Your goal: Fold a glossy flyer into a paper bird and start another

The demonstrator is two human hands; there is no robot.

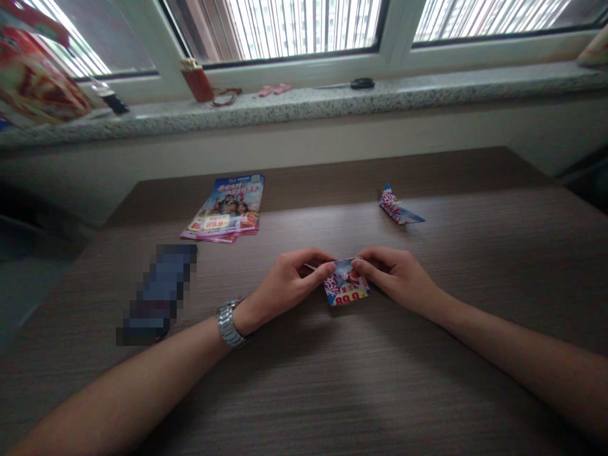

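The left hand [304, 277] and right hand [396, 273] pinch the upper corners of a small, folded, multicoloured printed paper [346, 288] over the brown wood-grain table [313, 392]. Farther back are a blue-and-pink paper flyer stack [228, 209], left, and a pointed, folded blue-and-red paper [394, 208], right.

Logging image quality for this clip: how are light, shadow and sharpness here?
Head view: bright window, pale sheen across the tabletop, soft shadow below the left hand and right hand; same head view: large digits on the folded paper legible, red package at the left edge blurred, dark object pixelated.
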